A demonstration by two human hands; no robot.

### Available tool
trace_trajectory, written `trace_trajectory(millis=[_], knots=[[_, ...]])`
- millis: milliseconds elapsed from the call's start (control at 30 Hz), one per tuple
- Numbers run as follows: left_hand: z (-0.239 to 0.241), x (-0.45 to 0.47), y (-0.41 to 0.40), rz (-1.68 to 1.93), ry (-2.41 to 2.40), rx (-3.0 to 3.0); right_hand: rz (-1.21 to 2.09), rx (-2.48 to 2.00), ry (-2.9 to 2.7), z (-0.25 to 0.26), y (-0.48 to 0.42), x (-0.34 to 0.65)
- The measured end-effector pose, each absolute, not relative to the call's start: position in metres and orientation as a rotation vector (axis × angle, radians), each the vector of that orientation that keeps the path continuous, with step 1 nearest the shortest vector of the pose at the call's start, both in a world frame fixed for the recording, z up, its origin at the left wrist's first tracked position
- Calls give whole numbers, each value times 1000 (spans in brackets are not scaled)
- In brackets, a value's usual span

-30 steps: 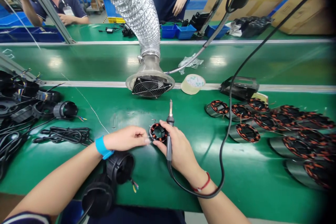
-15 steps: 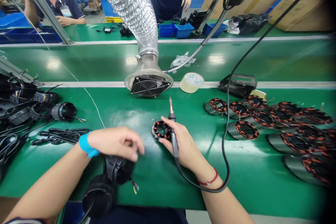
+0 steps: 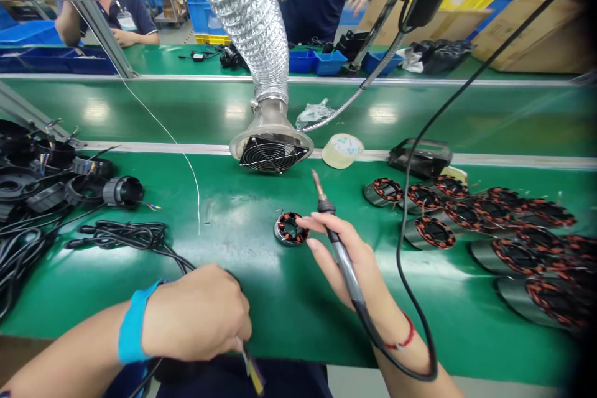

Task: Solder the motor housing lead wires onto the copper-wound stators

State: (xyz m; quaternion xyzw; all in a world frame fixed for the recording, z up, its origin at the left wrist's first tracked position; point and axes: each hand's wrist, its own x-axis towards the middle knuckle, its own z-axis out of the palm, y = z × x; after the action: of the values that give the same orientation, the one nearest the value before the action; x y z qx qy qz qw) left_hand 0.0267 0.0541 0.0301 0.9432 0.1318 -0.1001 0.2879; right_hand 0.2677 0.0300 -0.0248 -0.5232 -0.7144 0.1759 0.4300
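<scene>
My left hand (image 3: 200, 314) is closed over a black motor housing, which it mostly hides; a dark edge shows above the knuckles. Coloured wires (image 3: 252, 373) stick out below its fingers. My right hand (image 3: 352, 258) holds a soldering iron (image 3: 342, 255) between fingers and palm, its tip (image 3: 317, 181) pointing up and away. The thumb and index finger of that hand are spread beside a small stator (image 3: 291, 229) with copper windings, lying on the green bench. The index fingertip is at the stator's right rim; whether it touches, I cannot tell.
Several stators (image 3: 429, 233) stand at the right. Black housings (image 3: 124, 191) and coiled cables (image 3: 125, 234) lie at the left. A fume extractor (image 3: 273, 152) hangs ahead, beside a tape roll (image 3: 342, 150). The iron's cord (image 3: 401, 255) loops on the right. Other people are across the bench.
My left hand has moved down and closed over the housing, and the wires have shifted toward me. My right hand has drawn back right from the stator, tilting the iron.
</scene>
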Motion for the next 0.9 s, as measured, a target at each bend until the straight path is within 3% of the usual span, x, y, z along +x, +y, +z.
trace_trajectory(millis=[267, 600, 900], knots=[[10, 37, 112, 13, 850, 1905, 718, -1334, -1462, -20, 26, 233], [3, 28, 110, -43, 561, 1864, 1104, -1058, -1322, -26, 35, 207], [-7, 27, 113, -18, 325, 1750, 1231, -794, -1396, -32, 30, 216]])
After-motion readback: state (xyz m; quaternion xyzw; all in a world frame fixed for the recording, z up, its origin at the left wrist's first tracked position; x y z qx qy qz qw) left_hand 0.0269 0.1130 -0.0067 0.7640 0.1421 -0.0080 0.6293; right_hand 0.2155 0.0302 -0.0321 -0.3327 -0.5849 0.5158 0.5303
